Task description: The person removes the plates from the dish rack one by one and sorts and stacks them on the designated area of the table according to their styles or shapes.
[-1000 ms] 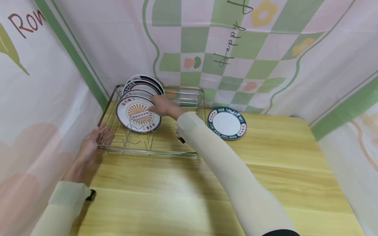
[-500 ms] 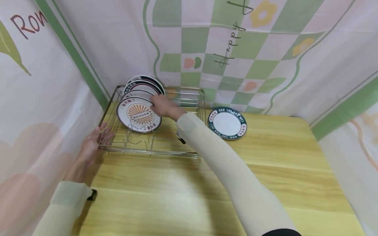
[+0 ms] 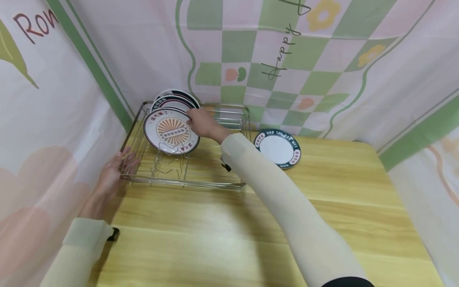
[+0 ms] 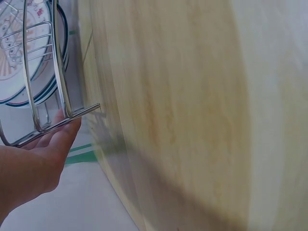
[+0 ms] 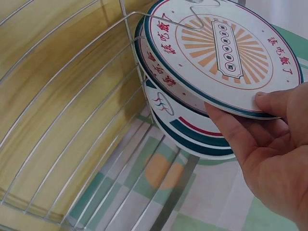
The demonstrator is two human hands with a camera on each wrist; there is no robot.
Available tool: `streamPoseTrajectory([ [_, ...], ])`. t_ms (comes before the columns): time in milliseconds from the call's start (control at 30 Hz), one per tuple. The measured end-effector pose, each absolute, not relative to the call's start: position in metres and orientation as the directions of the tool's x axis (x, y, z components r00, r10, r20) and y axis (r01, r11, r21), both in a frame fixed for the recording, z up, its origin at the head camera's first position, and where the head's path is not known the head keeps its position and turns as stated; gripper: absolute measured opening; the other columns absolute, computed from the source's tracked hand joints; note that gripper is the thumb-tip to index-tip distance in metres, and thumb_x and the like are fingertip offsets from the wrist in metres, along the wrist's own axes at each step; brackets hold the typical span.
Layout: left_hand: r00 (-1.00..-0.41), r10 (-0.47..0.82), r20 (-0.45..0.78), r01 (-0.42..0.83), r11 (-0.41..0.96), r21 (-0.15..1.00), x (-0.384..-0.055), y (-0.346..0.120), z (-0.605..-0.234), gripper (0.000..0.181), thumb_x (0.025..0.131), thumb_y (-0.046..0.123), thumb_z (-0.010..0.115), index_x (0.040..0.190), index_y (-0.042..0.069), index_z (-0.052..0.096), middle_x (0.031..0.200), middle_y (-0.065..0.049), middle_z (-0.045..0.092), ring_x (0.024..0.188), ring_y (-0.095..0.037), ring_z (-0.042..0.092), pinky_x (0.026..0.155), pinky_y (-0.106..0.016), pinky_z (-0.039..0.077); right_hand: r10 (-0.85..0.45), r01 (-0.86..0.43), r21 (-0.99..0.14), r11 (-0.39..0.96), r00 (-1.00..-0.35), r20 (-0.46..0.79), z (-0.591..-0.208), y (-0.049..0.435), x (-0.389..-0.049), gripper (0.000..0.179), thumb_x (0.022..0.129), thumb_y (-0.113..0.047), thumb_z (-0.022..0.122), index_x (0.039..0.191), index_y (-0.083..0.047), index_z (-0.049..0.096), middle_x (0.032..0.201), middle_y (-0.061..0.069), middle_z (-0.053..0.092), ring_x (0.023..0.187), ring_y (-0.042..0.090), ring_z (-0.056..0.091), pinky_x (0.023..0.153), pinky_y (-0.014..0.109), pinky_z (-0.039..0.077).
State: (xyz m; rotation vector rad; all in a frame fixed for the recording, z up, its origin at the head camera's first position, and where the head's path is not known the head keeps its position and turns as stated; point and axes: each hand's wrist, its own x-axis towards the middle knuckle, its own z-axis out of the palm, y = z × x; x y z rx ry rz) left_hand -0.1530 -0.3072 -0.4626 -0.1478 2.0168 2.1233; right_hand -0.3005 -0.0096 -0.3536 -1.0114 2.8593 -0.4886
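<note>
My right hand (image 3: 202, 122) pinches the right rim of the front plate (image 3: 172, 129), thumb on its face and fingers behind it. The plate is white with an orange sunburst and red characters, and it tilts back in the wire dish rack (image 3: 211, 184). Behind it stand several more dark-rimmed plates (image 3: 175, 97), partly covered. In the right wrist view, a similar red-lettered plate (image 5: 163, 79) sits just behind the held plate (image 5: 192, 57). My left hand (image 3: 109, 175) touches the rack's left end; in the left wrist view its straight fingers (image 4: 67, 137) lie against the metal rail.
A green-rimmed plate (image 3: 276, 148) lies flat on the wooden table (image 3: 340, 191), right of the rack. A patterned cloth (image 3: 244, 48) hangs close behind the rack, and another cloth wall (image 3: 53, 119) stands at the left.
My right hand has moved the front sunburst plate up and back, and it now covers the plate behind it. My left hand stays at the rack's end.
</note>
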Motion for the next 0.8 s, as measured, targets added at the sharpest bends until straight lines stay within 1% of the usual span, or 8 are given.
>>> streamPoseTrajectory([
  [67,-0.973,0.082,-0.217,-0.221,-0.048,0.974,-0.153,-0.307,-0.463,0.074,0.112,0.059,0.022,0.170,0.018,0.003,0.176,-0.015,0.004,0.161,-0.035,0.022,0.132,-0.045,0.020,-0.622,-0.602,-0.331,0.726,-0.781,0.057,-0.352,-0.007,-0.302,0.019,0.108,-0.006,0.051,0.100,0.002,0.066,0.095,0.017,0.071,0.082,0.026,0.062,0.077,0.038,0.057],
  [200,-0.974,0.079,-0.210,-0.215,-0.052,0.975,-0.153,-0.308,-0.464,0.075,0.112,0.060,0.023,0.170,0.017,0.003,0.176,-0.015,0.004,0.161,-0.035,0.021,0.133,-0.046,0.019,-0.620,-0.609,-0.337,0.718,-0.780,0.090,-0.346,0.000,-0.303,0.018,0.107,-0.006,0.053,0.097,0.001,0.066,0.096,0.018,0.072,0.087,0.029,0.065,0.083,0.042,0.058],
  [300,-0.975,0.081,-0.206,-0.212,-0.064,0.975,-0.152,-0.308,-0.464,0.075,0.112,0.059,0.023,0.170,0.017,0.003,0.176,-0.015,0.003,0.161,-0.036,0.020,0.133,-0.047,0.018,-0.614,-0.604,-0.337,0.723,-0.784,0.088,-0.340,0.007,-0.303,0.018,0.109,-0.008,0.053,0.096,0.000,0.064,0.096,0.017,0.070,0.089,0.029,0.063,0.086,0.043,0.057],
  [400,-0.975,0.086,-0.203,-0.208,-0.064,0.976,-0.152,-0.308,-0.464,0.075,0.112,0.059,0.023,0.170,0.016,0.002,0.176,-0.015,0.003,0.161,-0.036,0.019,0.133,-0.048,0.018,-0.610,-0.594,-0.361,0.718,-0.788,0.082,-0.333,0.017,-0.303,0.019,0.110,-0.008,0.053,0.098,0.001,0.065,0.097,0.017,0.068,0.088,0.028,0.061,0.085,0.042,0.057],
  [500,-0.977,0.087,-0.197,-0.201,-0.047,0.978,-0.153,-0.309,-0.464,0.076,0.112,0.059,0.022,0.170,0.015,0.002,0.176,-0.016,0.002,0.161,-0.038,0.018,0.132,-0.049,0.018,-0.597,-0.570,-0.421,0.706,-0.798,0.080,-0.326,0.028,-0.303,0.020,0.110,-0.008,0.053,0.104,0.004,0.068,0.099,0.018,0.070,0.086,0.027,0.062,0.082,0.040,0.058],
  [600,-0.976,0.087,-0.201,-0.205,-0.043,0.978,-0.153,-0.308,-0.464,0.076,0.112,0.060,0.022,0.170,0.016,0.002,0.176,-0.016,0.003,0.161,-0.038,0.018,0.132,-0.050,0.018,-0.576,-0.535,-0.483,0.693,-0.814,0.074,-0.322,0.040,-0.305,0.020,0.110,-0.008,0.054,0.110,0.004,0.070,0.100,0.017,0.070,0.081,0.024,0.063,0.074,0.035,0.059],
  [700,-0.974,0.083,-0.209,-0.212,-0.040,0.976,-0.153,-0.307,-0.463,0.076,0.112,0.060,0.022,0.170,0.016,0.002,0.176,-0.015,0.003,0.161,-0.037,0.018,0.133,-0.050,0.017,-0.556,-0.503,-0.524,0.688,-0.828,0.065,-0.316,0.054,-0.307,0.020,0.109,-0.008,0.054,0.110,0.004,0.070,0.097,0.015,0.069,0.075,0.020,0.061,0.065,0.028,0.056],
  [800,-0.976,0.085,-0.202,-0.206,-0.038,0.978,-0.153,-0.307,-0.462,0.076,0.112,0.060,0.022,0.170,0.015,0.003,0.175,-0.017,0.003,0.161,-0.038,0.018,0.133,-0.052,0.016,-0.543,-0.480,-0.572,0.665,-0.837,0.071,-0.310,0.067,-0.308,0.020,0.108,-0.006,0.055,0.107,0.006,0.070,0.092,0.016,0.069,0.068,0.017,0.058,0.059,0.025,0.054],
])
